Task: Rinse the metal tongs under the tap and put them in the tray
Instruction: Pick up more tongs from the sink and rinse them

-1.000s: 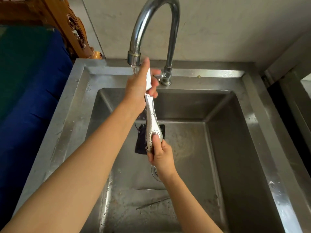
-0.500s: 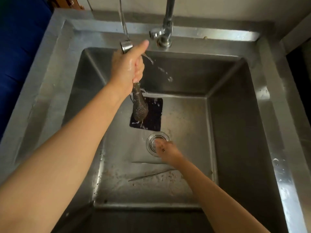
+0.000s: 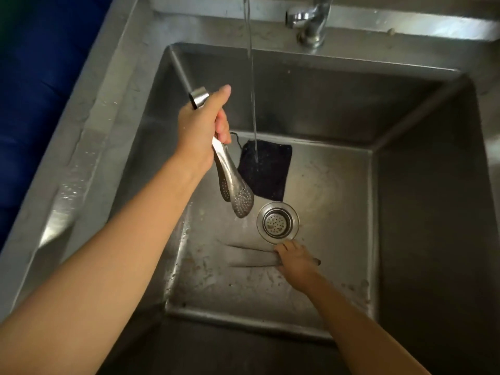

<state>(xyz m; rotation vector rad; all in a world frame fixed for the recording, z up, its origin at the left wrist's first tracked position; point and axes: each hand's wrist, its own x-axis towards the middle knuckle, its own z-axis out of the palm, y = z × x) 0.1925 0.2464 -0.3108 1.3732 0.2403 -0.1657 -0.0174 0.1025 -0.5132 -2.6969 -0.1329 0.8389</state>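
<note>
Tongs (image 3: 232, 182) gripped in left hand (image 3: 201, 131), seemingly dripping.

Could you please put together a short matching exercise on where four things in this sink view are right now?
Things:
1. metal tongs
2. dark cloth
3. drain strainer
4. second utensil

Places or states:
A. lying flat on the sink floor, under the right hand
B. held in the left hand, perforated ends hanging down, beside the water stream
C. set into the sink floor, round and perforated
D. flat on the sink floor, where the water stream lands

Pairs: 1-B, 2-D, 3-C, 4-A
</note>
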